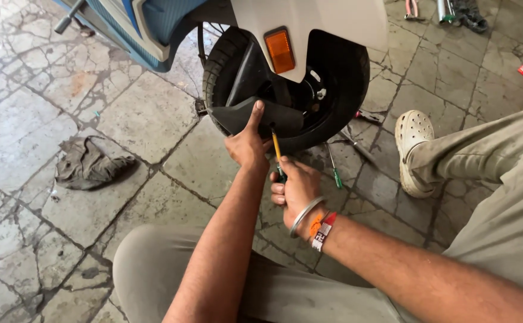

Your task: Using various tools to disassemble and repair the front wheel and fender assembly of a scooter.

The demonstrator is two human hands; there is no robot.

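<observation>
Right hand (295, 188) is closed around a green-handled screwdriver (277, 154), shaft angled up to the black mudguard flap (237, 116). Left hand (248, 142) grips that flap against the scooter's rear tyre (339, 101). A second screwdriver (334, 170) lies on the floor beside the tyre.

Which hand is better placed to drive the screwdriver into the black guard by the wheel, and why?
Right. The right hand already grips the screwdriver, tip at the black guard; the left hand is steadying that guard.
</observation>
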